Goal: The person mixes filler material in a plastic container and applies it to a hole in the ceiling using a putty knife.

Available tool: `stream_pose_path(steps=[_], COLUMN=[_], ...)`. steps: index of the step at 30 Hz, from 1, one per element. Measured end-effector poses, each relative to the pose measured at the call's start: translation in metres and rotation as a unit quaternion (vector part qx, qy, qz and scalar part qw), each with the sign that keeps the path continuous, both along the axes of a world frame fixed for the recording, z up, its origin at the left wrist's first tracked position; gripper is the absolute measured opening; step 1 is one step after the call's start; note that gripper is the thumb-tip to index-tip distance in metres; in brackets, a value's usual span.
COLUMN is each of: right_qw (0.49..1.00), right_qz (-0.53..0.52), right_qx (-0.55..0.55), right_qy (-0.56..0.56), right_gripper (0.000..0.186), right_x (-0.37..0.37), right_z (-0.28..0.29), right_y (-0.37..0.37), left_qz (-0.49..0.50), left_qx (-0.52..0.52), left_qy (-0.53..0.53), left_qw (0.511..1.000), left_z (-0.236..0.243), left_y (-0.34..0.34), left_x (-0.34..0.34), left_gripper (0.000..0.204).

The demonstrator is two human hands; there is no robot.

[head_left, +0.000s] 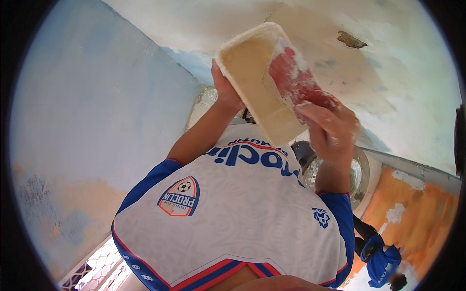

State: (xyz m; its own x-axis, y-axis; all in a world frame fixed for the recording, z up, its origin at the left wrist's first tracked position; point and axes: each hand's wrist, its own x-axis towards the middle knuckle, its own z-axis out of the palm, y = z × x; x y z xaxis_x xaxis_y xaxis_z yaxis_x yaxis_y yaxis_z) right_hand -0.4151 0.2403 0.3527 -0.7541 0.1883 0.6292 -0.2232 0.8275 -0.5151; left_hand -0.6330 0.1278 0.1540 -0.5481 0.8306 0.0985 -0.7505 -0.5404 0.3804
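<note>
My left hand (226,88) holds a cream rectangular plastic tub (246,60) by its long left side, up in front of my chest. The tub is tilted, and pale smears coat its rim. In my right hand (332,127) is a red putty knife (297,72), smeared with white paste. My fingers are closed round its narrower end, while the wide end lies over the tub's right side. Whitish paste also marks my right fingers. Behind the tub, the fingers of my left hand are mostly hidden.
A patchy pale wall (398,92) with a chipped brown spot (352,40) rises beyond the tub. To the left stands a bluish wall (92,102). At the lower right, a person in blue (382,262) is near a worn orange wall (412,213). A window grille (104,264) shows at lower left.
</note>
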Motion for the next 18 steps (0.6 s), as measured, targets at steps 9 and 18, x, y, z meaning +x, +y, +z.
stream_pose_path(steps=[9,18], right_qw=[0.991,0.977], right_qz=[-0.014,-0.093], right_qx=[-0.064,-0.083], right_qy=[-0.117,-0.174], right_gripper=[0.03,0.043], right_x=[-0.028,-0.037], right_z=[-0.015,-0.014], right_y=[-0.029,-0.05], left_qz=[0.044,0.038], left_qx=[-0.058,-0.055], left_qy=[0.056,0.075], left_qw=[0.996,0.995], left_z=[0.032,0.039], left_y=[-0.017,-0.021], left_x=[0.017,0.02], left_gripper=[0.094,0.096])
